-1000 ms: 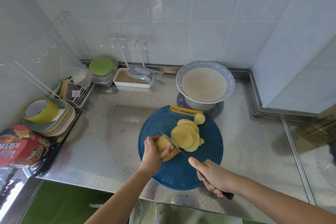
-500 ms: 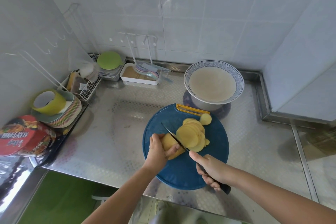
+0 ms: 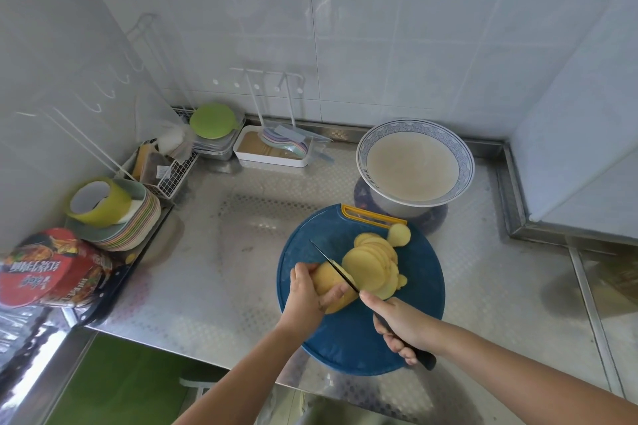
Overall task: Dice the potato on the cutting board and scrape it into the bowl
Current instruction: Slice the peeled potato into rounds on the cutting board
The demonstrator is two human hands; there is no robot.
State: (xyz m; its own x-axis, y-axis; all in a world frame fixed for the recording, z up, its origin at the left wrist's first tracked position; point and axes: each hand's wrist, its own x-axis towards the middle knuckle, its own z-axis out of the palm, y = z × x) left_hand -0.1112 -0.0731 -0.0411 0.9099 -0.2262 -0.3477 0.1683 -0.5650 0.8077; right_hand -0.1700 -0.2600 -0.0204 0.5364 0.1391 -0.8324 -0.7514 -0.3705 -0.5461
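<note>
Left hand (image 3: pixel 305 293) is holding the yellow potato (image 3: pixel 326 281); right hand (image 3: pixel 402 324) is slicing, gripping the black knife (image 3: pixel 333 267). Dicing and the one-o'clock blue-rimmed bowl (image 3: pixel 464 166) are waiting.

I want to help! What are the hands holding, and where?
The left hand grips the uncut potato end; the right hand grips the knife by its handle.

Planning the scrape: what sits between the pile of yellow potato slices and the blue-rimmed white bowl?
Head view: one loose round potato slice, then the yellow handle strip of the round blue cutting board.
</note>
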